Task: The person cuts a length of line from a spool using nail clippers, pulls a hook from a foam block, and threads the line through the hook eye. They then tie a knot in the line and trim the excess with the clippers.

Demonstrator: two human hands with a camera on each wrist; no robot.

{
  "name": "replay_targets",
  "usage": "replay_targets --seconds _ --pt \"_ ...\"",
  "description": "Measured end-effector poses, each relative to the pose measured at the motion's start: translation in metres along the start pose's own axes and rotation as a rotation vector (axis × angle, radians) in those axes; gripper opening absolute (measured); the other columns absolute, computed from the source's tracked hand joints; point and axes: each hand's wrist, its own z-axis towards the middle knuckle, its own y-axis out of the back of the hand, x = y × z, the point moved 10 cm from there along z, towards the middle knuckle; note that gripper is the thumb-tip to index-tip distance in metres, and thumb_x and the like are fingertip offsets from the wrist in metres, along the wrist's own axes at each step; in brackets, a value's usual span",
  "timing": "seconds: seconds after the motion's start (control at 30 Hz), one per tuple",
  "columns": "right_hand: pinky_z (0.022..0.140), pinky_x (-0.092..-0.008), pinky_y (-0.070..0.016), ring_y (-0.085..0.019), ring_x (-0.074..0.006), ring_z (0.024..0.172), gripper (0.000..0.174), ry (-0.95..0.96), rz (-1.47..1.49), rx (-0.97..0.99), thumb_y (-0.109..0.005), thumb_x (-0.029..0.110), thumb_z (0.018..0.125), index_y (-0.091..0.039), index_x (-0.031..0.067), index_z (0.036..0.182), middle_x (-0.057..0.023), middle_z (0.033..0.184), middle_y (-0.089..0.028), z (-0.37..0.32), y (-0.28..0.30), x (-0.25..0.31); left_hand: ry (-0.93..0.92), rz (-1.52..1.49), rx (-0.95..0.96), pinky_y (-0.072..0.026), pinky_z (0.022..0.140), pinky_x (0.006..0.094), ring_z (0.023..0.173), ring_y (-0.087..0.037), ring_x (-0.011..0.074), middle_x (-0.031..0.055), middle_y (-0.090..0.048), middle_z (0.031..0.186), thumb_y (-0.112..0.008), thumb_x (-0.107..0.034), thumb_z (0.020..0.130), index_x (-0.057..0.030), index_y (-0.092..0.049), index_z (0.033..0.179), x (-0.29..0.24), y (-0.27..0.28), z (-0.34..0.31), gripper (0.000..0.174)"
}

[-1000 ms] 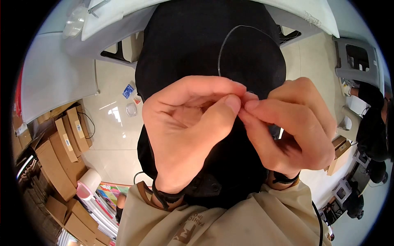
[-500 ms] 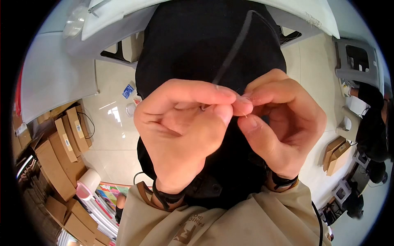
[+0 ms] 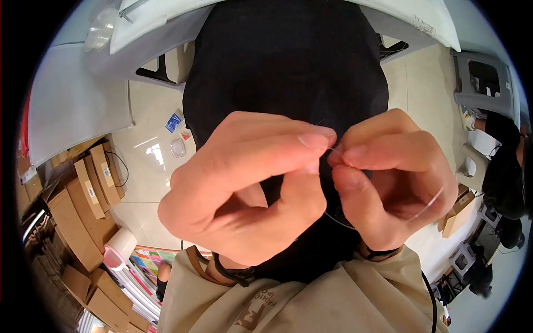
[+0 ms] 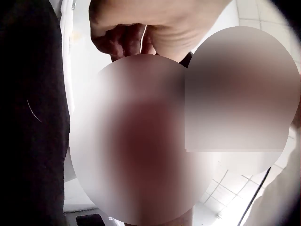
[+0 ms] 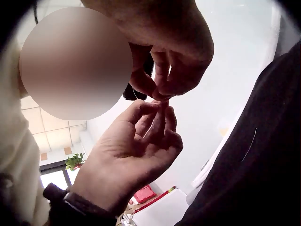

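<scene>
A thin clear strand (image 3: pixel 426 206) runs from between the two hands, with part of it curving below the fingertips and past the right palm. My left hand (image 3: pixel 250 183) pinches the strand between thumb and forefinger. Just beside it, my right hand (image 3: pixel 397 177) pinches the strand with thumb and forefinger, the fingertips of both hands almost meeting. In the right wrist view the left hand (image 5: pixel 136 146) is below the right hand (image 5: pixel 174 56), fingertips close together. A short piece of thread (image 5: pixel 250 143) lies on the black cloth.
Black cloth (image 3: pixel 277 61) covers the lap under the hands. A white table edge (image 3: pixel 400 14) with a small coil of wire (image 3: pixel 424 25) is at the top. Cardboard boxes (image 3: pixel 75 222) stand at the left, a grey stool (image 3: pixel 484 83) at the right.
The strand that looped up over the black cloth now hangs below the fingers and across the right palm. My left hand has turned and shifted left, and a small gap shows between the fingertips.
</scene>
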Motion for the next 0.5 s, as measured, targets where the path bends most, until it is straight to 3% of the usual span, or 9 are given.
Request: replay_targets --seconds 0.13,0.23,0.33,0.5 --pt "0.051 -0.022 -0.0401 -0.055 -0.0171 0.057 0.023 0.175 -0.126 -0.006 -0.063 -0.013 0.064 -0.058 -0.0044 0.085 -0.0199 0.074 -0.059 0.002 -0.004 0.016 -0.012 -0.016 -0.053 -0.0497 0.068 0.0321 0.074 -0.063 0.0247 0.0229 -0.065 0.083 -0.054 0.007 0.081 0.0048 -0.058 0.094 -0.003 -0.002 -0.003 0.015" --pt "0.047 -0.022 -0.0379 -0.054 -0.0168 0.054 0.028 0.302 -0.203 -0.067 -0.064 -0.015 0.058 -0.059 -0.004 0.083 -0.0185 0.072 -0.059 -0.001 -0.01 0.026 0.12 -0.229 -0.126 -0.0509 0.069 0.0333 0.075 -0.064 0.026 0.0229 -0.065 0.084 -0.053 0.006 0.081 0.0036 -0.059 0.097 0.01 -0.001 -0.009 0.017" --pt "0.044 -0.0218 -0.0362 -0.053 -0.0166 0.052 0.031 0.32 -0.22 -0.145 -0.065 -0.017 0.054 -0.06 -0.0032 0.081 -0.0169 0.069 -0.059 -0.005 -0.008 0.023 0.292 -0.425 -0.174 -0.0523 0.073 0.0368 0.079 -0.065 0.0288 0.0219 -0.066 0.087 -0.051 0.002 0.084 0.0016 -0.06 0.1 0.023 0.001 -0.018 0.018" --pt "0.042 -0.0223 -0.0349 -0.052 -0.0171 0.051 0.033 0.332 -0.306 -0.166 -0.064 -0.017 0.048 -0.06 -0.0028 0.078 -0.0158 0.068 -0.059 -0.005 -0.006 0.024 0.36 -0.558 -0.156 -0.0515 0.084 0.0427 0.09 -0.064 0.0327 0.0198 -0.067 0.094 -0.047 -0.002 0.088 -0.0007 -0.06 0.106 0.03 -0.001 -0.021 0.022"
